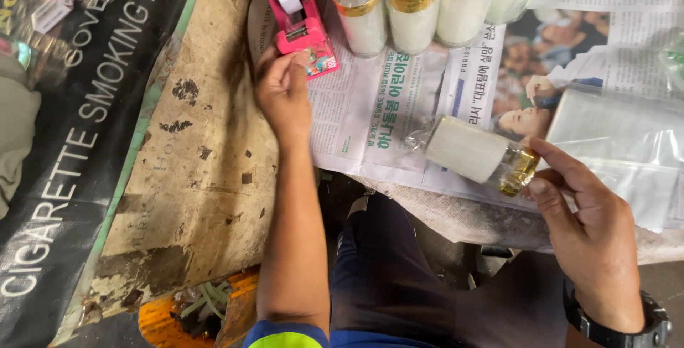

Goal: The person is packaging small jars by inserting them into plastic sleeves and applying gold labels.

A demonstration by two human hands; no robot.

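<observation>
My right hand [588, 230] holds a white candle in a gold-rimmed glass [479, 153], wrapped in clear film and tilted on its side over the newspaper [377, 116]. My left hand [283, 91] reaches forward, fingertips touching the front of a pink tape dispenser [296, 13] with a roll of white tape. Several more white candles with gold rims [413, 6] stand upright in a row at the far side, wrapped in clear film.
A stack of clear plastic sheets [620, 141] lies at the right on the newspaper. A worn brown board [192, 156] and a black printed banner [78, 127] lie at the left. An orange object [192, 312] sits low by my dark trousers [388, 277].
</observation>
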